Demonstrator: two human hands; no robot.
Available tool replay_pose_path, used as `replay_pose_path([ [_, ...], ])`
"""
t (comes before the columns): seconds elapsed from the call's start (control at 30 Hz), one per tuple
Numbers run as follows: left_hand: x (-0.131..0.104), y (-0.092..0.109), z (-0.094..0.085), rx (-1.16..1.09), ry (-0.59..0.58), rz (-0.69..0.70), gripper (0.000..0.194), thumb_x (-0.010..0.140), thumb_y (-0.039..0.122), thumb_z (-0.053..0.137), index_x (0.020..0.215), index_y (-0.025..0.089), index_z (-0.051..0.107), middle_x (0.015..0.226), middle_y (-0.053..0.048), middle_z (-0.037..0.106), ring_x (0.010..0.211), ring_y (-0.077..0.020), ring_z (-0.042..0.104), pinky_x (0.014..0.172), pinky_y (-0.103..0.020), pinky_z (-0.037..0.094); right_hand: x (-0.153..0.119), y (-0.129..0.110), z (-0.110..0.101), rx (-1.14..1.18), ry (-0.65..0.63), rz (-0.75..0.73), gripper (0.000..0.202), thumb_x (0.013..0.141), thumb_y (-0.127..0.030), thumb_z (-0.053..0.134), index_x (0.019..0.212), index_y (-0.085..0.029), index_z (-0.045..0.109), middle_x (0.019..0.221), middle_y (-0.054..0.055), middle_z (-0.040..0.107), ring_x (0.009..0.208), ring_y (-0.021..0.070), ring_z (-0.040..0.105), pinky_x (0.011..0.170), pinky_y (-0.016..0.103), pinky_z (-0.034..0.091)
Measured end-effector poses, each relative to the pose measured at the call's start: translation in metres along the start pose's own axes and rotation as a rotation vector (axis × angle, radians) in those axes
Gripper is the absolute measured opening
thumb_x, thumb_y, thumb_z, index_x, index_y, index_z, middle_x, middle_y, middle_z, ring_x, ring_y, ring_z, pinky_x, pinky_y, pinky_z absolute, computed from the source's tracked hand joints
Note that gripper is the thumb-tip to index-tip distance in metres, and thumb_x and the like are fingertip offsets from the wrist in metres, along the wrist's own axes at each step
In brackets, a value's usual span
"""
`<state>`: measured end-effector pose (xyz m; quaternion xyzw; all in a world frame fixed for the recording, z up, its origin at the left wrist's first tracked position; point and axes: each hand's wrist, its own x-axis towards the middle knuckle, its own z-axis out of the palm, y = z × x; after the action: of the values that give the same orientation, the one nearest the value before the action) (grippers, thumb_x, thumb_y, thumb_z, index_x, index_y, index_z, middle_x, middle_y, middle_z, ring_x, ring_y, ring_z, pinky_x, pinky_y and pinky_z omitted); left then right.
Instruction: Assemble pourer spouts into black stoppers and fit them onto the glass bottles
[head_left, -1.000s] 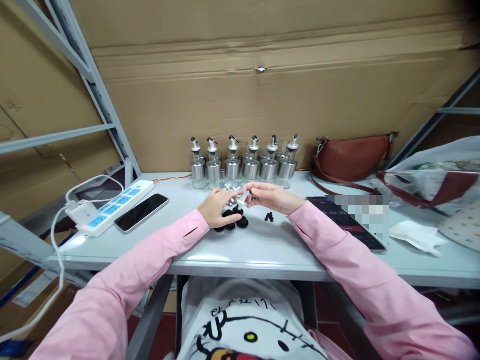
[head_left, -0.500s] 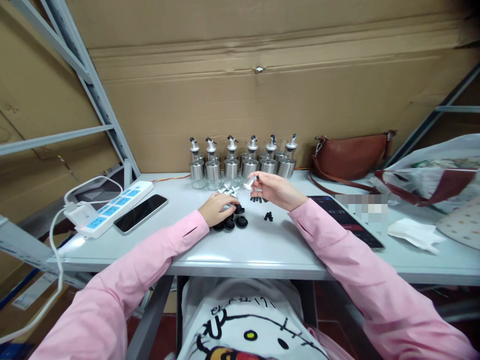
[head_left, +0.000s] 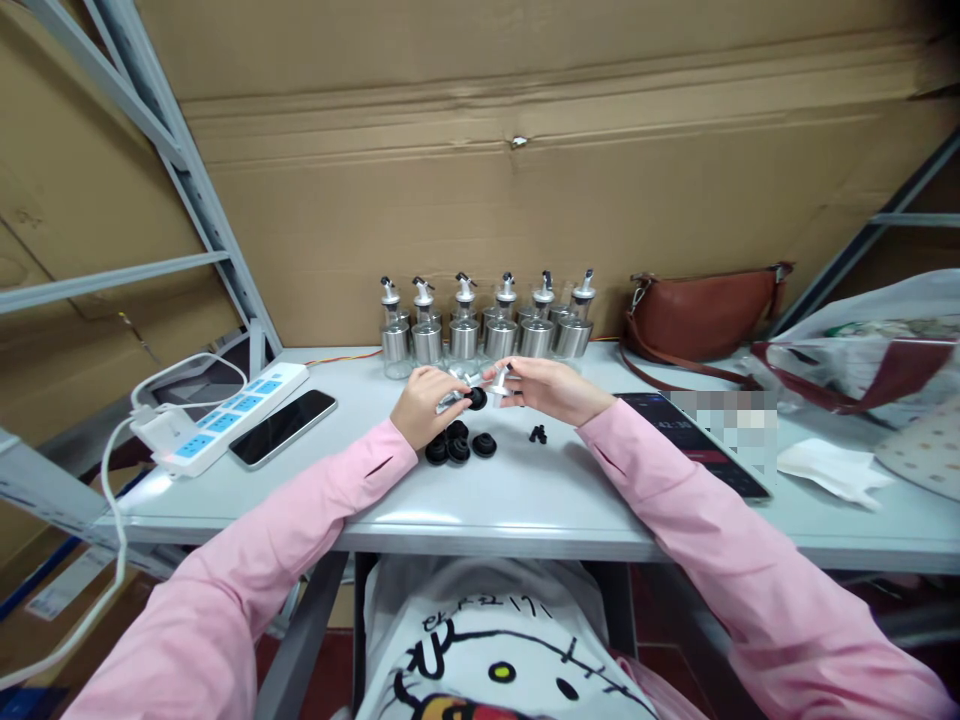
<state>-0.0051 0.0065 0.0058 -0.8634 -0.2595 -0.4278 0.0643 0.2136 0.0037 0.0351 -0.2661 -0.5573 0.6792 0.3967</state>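
Observation:
My left hand (head_left: 429, 406) pinches a round black stopper (head_left: 478, 398) at its fingertips, lifted off the table. Opposite it, my right hand (head_left: 553, 388) holds a silver pour spout (head_left: 500, 386) with a dark tip, its wide base towards the stopper. A small gap seems to lie between the two parts. More black stoppers (head_left: 458, 449) are grouped on the table below my left hand. Silver spout parts (head_left: 466, 377) lie behind my hands, partly hidden by the fingers. Tiny black pieces (head_left: 538, 434) sit in front of my right hand.
Several glass and steel bottles (head_left: 427, 342) with pour spouts stand along the cardboard wall (head_left: 525, 200). To the left are a power strip (head_left: 232, 415) and a phone (head_left: 283, 428). A tablet (head_left: 697, 440), a brown bag (head_left: 697, 315) and a tissue (head_left: 832, 470) lie right.
My left hand has picked a black stopper from the group and raised it towards the spout. My right hand has lowered slightly, with the spout turned more upright.

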Motion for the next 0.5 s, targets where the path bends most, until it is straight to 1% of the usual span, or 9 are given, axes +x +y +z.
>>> replay_pose_path([
  [0.1,0.0006,0.0014,-0.0017,0.015,0.027,0.062,0.014,0.086,0.029,0.054,0.086,0.017,0.06,0.085,-0.003,0.069,0.082,-0.0151,0.061,0.086,-0.034,0.038,-0.0001,0.0006,0.0002,-0.001,-0.005,0.006,0.017,0.083,-0.03,0.056,0.088,-0.016,0.062,0.105,0.008,0.062,0.088,0.0145,0.058,0.074,0.031,0.05],
  [0.17,0.0009,0.002,-0.0022,0.029,0.023,0.066,0.013,0.086,0.029,0.054,0.085,0.018,0.06,0.086,-0.003,0.07,0.083,-0.0153,0.061,0.086,-0.034,0.037,-0.0002,0.0007,0.0003,-0.003,-0.03,0.012,0.017,0.082,-0.03,0.056,0.089,-0.016,0.062,0.105,0.008,0.062,0.084,0.0137,0.058,0.074,0.032,0.05],
  [0.33,0.0008,0.0039,-0.0018,0.028,-0.013,0.021,0.011,0.084,0.029,0.055,0.082,0.018,0.057,0.087,-0.002,0.068,0.085,-0.0164,0.061,0.085,-0.034,0.037,-0.0008,0.0001,0.0016,-0.001,-0.062,-0.033,0.02,0.081,-0.033,0.058,0.088,-0.015,0.062,0.103,0.008,0.062,0.08,0.013,0.057,0.071,0.03,0.051],
  [0.4,0.0,0.0046,-0.0007,0.004,-0.02,-0.001,0.007,0.083,0.025,0.052,0.085,0.018,0.055,0.085,-0.003,0.067,0.083,-0.0164,0.06,0.083,-0.033,0.038,-0.0013,-0.0006,0.0024,-0.005,-0.069,-0.043,0.02,0.081,-0.033,0.058,0.088,-0.015,0.062,0.103,0.008,0.062,0.08,0.0135,0.058,0.071,0.03,0.051],
  [0.5,-0.0016,0.0055,0.0009,-0.032,-0.046,-0.041,0.011,0.081,0.02,0.047,0.09,0.018,0.053,0.083,-0.003,0.065,0.08,-0.0161,0.06,0.081,-0.032,0.041,-0.0022,-0.002,0.0035,-0.013,-0.073,-0.064,0.02,0.081,-0.033,0.057,0.088,-0.015,0.062,0.102,0.008,0.062,0.081,0.0145,0.059,0.071,0.031,0.05],
])
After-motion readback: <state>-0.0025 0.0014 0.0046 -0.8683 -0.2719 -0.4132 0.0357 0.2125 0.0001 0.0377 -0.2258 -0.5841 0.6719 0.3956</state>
